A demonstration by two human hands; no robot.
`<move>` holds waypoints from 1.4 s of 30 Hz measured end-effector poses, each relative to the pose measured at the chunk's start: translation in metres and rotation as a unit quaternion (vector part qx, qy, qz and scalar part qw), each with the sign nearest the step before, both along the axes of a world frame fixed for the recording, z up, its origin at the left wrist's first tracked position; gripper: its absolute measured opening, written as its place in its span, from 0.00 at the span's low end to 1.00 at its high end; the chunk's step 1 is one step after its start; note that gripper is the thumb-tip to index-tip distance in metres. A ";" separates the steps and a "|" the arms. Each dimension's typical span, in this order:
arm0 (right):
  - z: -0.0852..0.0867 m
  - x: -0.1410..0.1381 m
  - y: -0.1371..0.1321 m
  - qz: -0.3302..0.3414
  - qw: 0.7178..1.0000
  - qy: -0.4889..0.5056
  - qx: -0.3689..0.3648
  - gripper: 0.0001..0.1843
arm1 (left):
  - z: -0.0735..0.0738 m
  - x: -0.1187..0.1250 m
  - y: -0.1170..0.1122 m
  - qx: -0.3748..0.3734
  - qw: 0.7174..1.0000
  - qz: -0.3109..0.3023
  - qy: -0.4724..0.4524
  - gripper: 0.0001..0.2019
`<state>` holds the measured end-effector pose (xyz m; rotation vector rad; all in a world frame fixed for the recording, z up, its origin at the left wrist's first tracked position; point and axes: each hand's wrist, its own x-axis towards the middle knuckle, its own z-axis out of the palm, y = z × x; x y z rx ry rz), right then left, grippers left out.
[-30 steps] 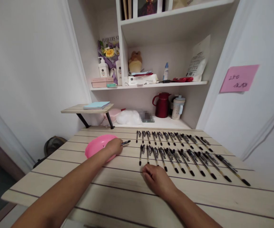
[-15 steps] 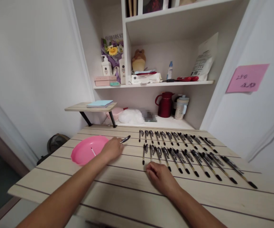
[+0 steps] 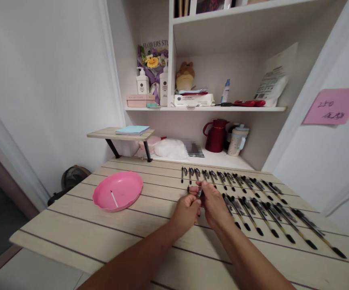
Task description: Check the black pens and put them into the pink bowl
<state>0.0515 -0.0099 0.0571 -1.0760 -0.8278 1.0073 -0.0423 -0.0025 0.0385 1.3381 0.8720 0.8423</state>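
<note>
My left hand and my right hand meet over the table, both closed on a black pen. Only a short dark part of it shows between the fingers. Two rows of black pens lie beyond and to the right: the back row and the front row, partly covered by my right hand. A pink bowl with a wavy rim stands to the left. Inside it lies one thin white stick with a dark tip.
Behind the pens is a white shelf unit with a red jug and a pale cup. A small raised stand with blue paper sits at the back left. A pink note is stuck on the right wall.
My left hand has carried the pen from beside the pink bowl rightward to my right hand. My right hand has lifted from the table and closed on the pen too. The view has shifted slightly.
</note>
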 end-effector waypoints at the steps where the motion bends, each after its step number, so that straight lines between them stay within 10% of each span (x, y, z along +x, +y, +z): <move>1: -0.004 -0.003 0.000 -0.003 1.000 -0.009 -0.006 0.20 | -0.003 0.000 -0.002 -0.012 1.000 -0.011 -0.004 0.11; 16: -0.002 0.035 -0.002 -0.074 0.983 0.141 0.090 0.12 | 0.001 -0.012 -0.011 -0.163 0.960 -0.201 -0.104 0.17; 42: -0.018 0.022 -0.004 0.017 0.998 -0.029 -0.054 0.19 | -0.007 -0.012 -0.007 -0.087 0.990 -0.077 -0.082 0.17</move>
